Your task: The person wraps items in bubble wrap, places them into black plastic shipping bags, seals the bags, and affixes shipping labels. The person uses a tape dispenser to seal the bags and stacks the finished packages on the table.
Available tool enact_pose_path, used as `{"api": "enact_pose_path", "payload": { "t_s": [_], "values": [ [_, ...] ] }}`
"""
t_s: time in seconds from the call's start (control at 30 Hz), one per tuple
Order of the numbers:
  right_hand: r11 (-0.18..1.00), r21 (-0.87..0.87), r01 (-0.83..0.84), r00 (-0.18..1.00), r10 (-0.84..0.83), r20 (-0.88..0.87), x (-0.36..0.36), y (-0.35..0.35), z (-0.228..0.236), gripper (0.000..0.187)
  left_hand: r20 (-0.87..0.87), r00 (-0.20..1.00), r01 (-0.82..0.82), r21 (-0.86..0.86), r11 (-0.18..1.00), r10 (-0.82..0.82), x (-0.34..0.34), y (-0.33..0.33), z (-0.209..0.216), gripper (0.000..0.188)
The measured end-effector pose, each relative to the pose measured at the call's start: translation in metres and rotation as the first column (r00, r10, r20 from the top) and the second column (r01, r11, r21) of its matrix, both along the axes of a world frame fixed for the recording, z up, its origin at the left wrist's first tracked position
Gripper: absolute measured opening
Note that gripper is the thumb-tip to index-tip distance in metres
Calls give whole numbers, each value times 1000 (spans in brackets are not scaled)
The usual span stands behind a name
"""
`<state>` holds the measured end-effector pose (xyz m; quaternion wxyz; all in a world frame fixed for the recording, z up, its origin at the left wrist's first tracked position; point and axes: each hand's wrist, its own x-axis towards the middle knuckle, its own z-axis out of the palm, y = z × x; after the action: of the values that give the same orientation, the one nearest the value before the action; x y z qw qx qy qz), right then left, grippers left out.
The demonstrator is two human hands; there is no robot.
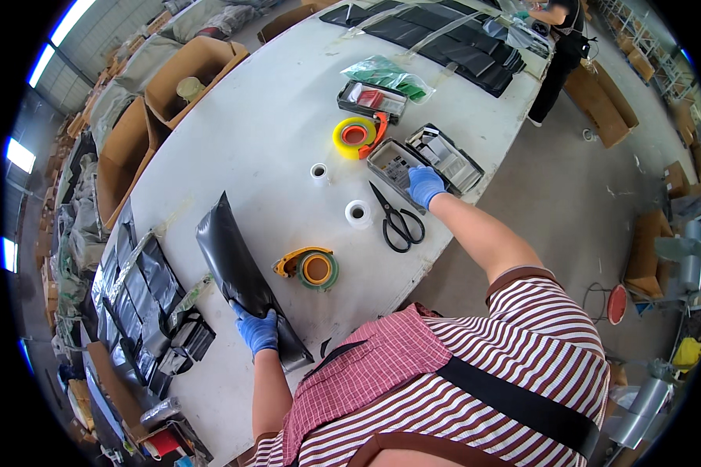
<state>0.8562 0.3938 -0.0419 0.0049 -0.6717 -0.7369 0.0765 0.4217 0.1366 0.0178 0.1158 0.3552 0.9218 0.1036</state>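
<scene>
My left hand (257,331), in a blue glove, grips the near end of a long, filled black plastic package (237,261) on the table. The package lies slanted, its far end pointing away from me. My right hand (426,187), gloved the same way, reaches into a dark open tray (389,161) holding small printed labels. Its fingers curl together there, and whatever they pinch is hidden. Beside it stands a second dark tray (452,159) with white cards or label stacks. Black-handled scissors (399,222) lie just nearer than my right hand.
On the white table (234,132) are a tape dispenser (311,267), another with yellow tape (356,136), and two white rolls (358,214). Black plastic bags (144,303) lie at left, more (452,47) at the far end. Cardboard boxes (187,86) line the left edge. A co-worker (559,54) stands far right.
</scene>
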Motion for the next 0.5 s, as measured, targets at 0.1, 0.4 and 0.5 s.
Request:
{"api": "enact_pose_path", "payload": {
  "t_s": [0.1, 0.4, 0.5],
  "values": [
    [999, -32, -13, 999, 14, 33, 0, 2, -1, 25, -2, 1000, -22, -5, 1000, 22, 3, 1, 2, 106],
    [993, -42, 110, 989, -114, -92, 4, 8, -22, 21, 70, 992, -104, 43, 994, 101, -4, 4, -12, 109],
    [989, 29, 145, 983, -141, -120, -5, 6, -27, 25, 142, 988, -89, 200, 976, 61, -25, -7, -31, 110]
  ]
}}
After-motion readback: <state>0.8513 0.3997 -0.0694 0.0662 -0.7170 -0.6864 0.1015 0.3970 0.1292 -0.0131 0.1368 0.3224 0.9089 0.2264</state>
